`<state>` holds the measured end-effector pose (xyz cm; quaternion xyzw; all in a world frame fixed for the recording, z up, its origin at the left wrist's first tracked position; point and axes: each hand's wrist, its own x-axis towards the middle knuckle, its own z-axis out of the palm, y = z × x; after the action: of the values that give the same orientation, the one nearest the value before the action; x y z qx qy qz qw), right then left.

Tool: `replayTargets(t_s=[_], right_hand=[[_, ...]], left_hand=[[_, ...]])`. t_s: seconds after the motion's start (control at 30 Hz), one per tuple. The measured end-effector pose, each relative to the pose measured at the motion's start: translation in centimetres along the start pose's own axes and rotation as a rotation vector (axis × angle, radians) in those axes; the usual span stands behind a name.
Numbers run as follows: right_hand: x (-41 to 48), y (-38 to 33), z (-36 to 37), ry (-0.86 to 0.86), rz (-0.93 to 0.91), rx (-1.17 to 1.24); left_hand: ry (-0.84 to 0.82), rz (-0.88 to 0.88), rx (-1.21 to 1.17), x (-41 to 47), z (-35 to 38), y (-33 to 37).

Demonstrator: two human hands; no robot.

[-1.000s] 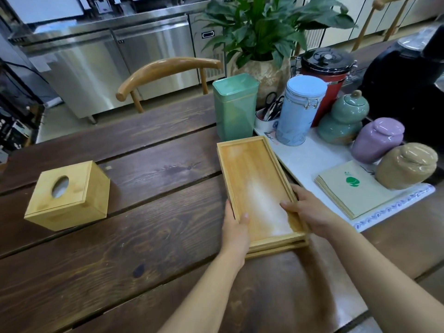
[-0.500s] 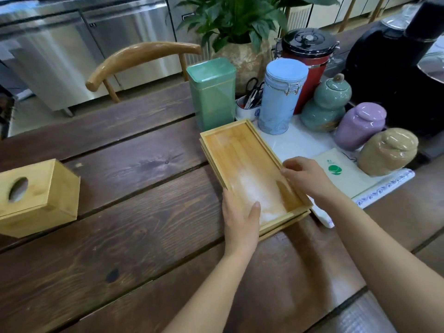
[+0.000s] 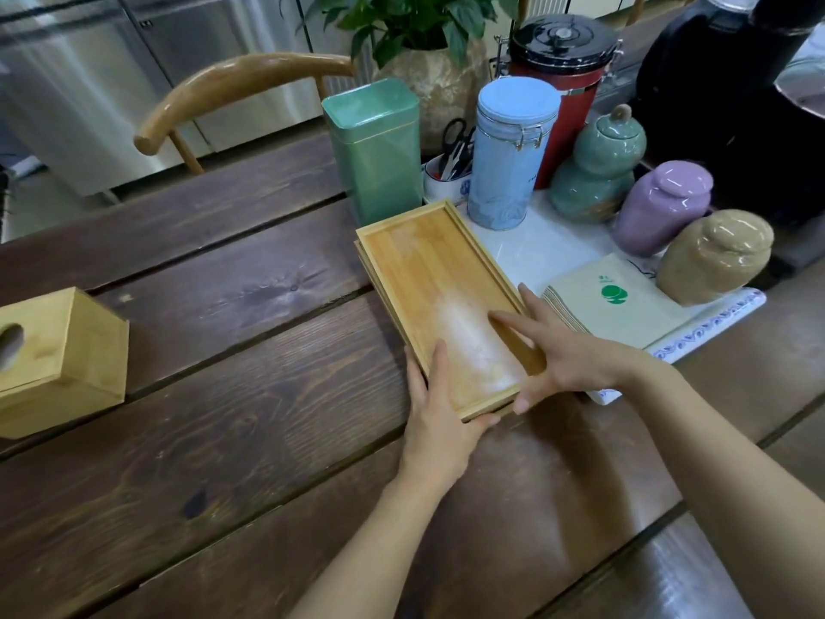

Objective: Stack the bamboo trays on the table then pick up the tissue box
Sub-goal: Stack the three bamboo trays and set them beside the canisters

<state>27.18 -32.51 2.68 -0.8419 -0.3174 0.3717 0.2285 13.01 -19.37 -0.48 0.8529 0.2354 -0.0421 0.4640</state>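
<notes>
Two bamboo trays (image 3: 424,270) lie stacked on the dark wooden table (image 3: 214,395), the upper one slightly askew on the lower. My left hand (image 3: 439,417) grips the stack's near left corner, thumb inside the rim. My right hand (image 3: 558,355) holds the near right edge, with fingers spread across the upper tray's floor and thumb at the front edge. The bamboo tissue box (image 3: 53,359), with an oval hole in its top, stands at the table's left edge, far from both hands.
Right behind the trays stand a green tin (image 3: 375,149), a blue canister (image 3: 509,154), a red canister (image 3: 562,69), and ceramic jars (image 3: 660,207) on a white mat (image 3: 549,247). A napkin stack (image 3: 620,306) lies beside the trays. A wooden chair (image 3: 236,87) stands behind the table.
My right hand slid from the tray's right rim onto its floor and near edge. My left hand shifted to the near left corner. The view moved closer and leftward objects drifted out.
</notes>
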Motion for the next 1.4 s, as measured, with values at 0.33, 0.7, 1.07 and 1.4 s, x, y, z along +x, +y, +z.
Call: replayTargets(t_s=[0.33, 0.7, 1.07, 1.4], right_hand=[[0.0, 1.2, 0.0, 0.082, 0.013, -0.231], [-0.2, 2.2, -0.3, 0.180, -0.016, -0.273], [-0.4, 2.4, -0.1, 0.223, -0.059, -0.372], [-0.5, 2.7, 0.1, 0.228, -0.055, -0.428]], left_hand=[[-0.037, -0.007, 0.148, 0.1, 0.4, 0.6], [0.002, -0.026, 0.122, 0.6, 1.1, 0.5], [0.064, -0.019, 0.091, 0.0, 1.6, 0.3], [0.084, -0.024, 0.093, -0.6, 1.8, 0.7]])
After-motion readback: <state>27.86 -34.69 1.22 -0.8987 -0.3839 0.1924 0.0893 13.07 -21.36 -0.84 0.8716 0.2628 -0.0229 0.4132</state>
